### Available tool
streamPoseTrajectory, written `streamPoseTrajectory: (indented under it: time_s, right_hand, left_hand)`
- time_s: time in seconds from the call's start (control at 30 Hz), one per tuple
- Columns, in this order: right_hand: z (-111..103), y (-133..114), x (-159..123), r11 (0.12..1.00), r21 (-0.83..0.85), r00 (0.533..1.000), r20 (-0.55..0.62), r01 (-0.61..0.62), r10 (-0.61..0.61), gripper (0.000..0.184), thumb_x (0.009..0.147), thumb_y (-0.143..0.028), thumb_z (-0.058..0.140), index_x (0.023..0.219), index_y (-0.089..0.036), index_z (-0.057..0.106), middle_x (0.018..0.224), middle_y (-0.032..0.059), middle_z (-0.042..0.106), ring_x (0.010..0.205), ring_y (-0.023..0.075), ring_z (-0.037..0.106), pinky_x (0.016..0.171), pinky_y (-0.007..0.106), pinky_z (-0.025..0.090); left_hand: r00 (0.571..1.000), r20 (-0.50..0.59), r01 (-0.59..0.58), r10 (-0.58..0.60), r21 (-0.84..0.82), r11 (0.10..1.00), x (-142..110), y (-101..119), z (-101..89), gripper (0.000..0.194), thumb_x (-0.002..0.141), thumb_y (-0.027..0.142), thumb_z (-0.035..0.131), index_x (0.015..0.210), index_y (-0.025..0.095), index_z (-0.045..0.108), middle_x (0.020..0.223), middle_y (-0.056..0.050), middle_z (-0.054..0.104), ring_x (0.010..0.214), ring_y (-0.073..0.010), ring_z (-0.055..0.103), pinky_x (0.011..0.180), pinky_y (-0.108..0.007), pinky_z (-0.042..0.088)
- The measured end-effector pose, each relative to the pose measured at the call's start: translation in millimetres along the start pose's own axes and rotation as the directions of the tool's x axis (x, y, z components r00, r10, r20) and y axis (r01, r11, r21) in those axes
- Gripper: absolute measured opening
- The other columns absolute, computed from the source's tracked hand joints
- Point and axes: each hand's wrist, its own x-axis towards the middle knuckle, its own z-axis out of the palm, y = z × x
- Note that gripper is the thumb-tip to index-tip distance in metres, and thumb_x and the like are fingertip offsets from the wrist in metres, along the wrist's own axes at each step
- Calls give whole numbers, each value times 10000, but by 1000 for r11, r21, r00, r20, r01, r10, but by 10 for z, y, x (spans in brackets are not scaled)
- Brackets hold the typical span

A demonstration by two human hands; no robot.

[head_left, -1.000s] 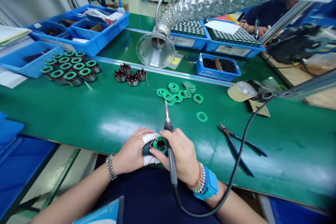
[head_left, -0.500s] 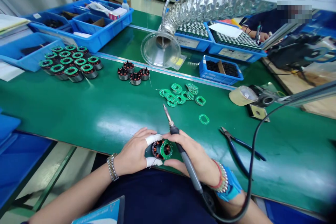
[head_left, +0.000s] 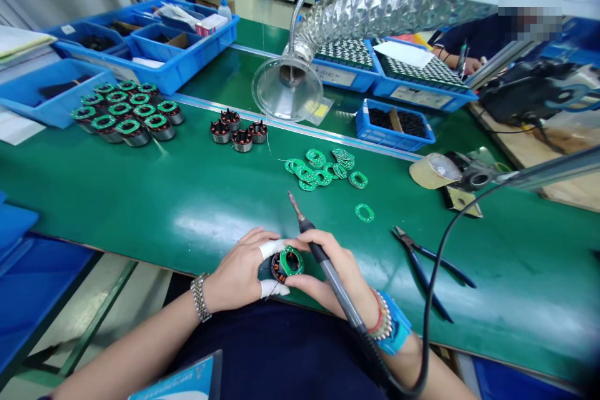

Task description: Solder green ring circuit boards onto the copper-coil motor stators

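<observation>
Near the table's front edge, my left hand (head_left: 234, 272) is curled around a motor stator (head_left: 277, 272) with copper windings. White covers wrap its thumb and index finger. On the stator's upper right sits a green ring-shaped circuit board (head_left: 284, 264), somewhat tilted; whether it is fully seated I cannot tell. My right hand (head_left: 344, 272) holds a soldering iron (head_left: 341, 295), its tip pointing up and away from the stator. The right thumb and a fingertip also reach the ring board's edge. Loose green ring boards (head_left: 319, 176) lie beyond the iron's tip.
Several bare stators (head_left: 242, 140) stand left of the boards. Farther left is a group of stators topped with green rings (head_left: 134, 132). Blue-handled cutters (head_left: 424, 269) lie at right. A clear fume hood (head_left: 269, 97) hangs above the table, and the iron's cable (head_left: 427, 325) loops at right.
My right hand has moved left against the stator, and the ring board has shifted left and tilted with it. The iron's tip has swung slightly left and toward me. My left hand stays put.
</observation>
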Motion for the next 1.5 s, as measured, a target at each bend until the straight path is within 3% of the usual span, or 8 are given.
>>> streamPoseTrajectory:
  time_s: [0.2,0.63,0.8,1.0,1.17,1.27,1.5]
  right_hand:
    - [-9,10,17,992,83,987,122,96,-106,506,756,-321,683,1179,-238,417,1052,53,602,947,175,604,830,284,501]
    - [-219,42,103,986,135,926,351,98,-140,444,790,-194,614,1183,-195,407,1090,74,565,1012,170,557,885,320,471]
    - [-170,2,45,994,97,949,304,54,-82,478,768,-154,602,1194,-200,391,1113,78,541,1026,187,535,901,346,451]
    - [-38,-19,-78,999,-25,993,114,33,-30,593,725,-369,701,1199,-224,377,1078,77,554,967,212,555,836,352,485]
    - [87,5,-119,993,-89,997,18,76,-75,464,794,-343,632,1184,-227,408,1006,72,573,910,210,576,785,347,504]
    - [58,11,-78,997,-43,998,36,59,-57,430,785,-341,643,1140,-221,431,984,59,588,877,191,589,769,315,505]
    - [-156,6,106,993,31,963,242,113,-117,421,790,-377,633,1110,-196,428,958,58,588,853,170,586,756,289,499]
  left_hand:
    - [1000,-5,-12,11,-13,1000,0,-3,6,572,712,475,658,1186,195,504,1182,-117,560,1119,-263,499,1022,-484,314]
    - [1000,-5,10,-10,-27,1000,3,20,-14,633,658,478,706,1204,229,504,1181,-106,562,1119,-277,497,1014,-520,311]
    - [1000,1,17,-17,-18,1000,-8,28,-19,616,678,467,693,1203,207,503,1191,-111,560,1122,-271,501,1026,-502,309]
    - [1000,-2,16,-16,-19,1000,-9,17,-8,620,679,435,700,1218,214,487,1191,-105,559,1111,-262,515,1049,-504,281]
    - [999,-34,-3,2,-18,1000,-11,2,5,572,697,361,697,1214,234,488,1170,-89,561,1078,-252,521,1026,-499,310]
    - [1000,-27,-6,5,-23,1000,-13,7,1,583,693,392,699,1212,221,496,1167,-100,562,1083,-256,515,1014,-486,330]
    - [1000,13,20,-20,-37,999,1,23,-38,556,693,426,691,1189,239,524,1200,-98,553,1119,-271,506,1029,-517,299]
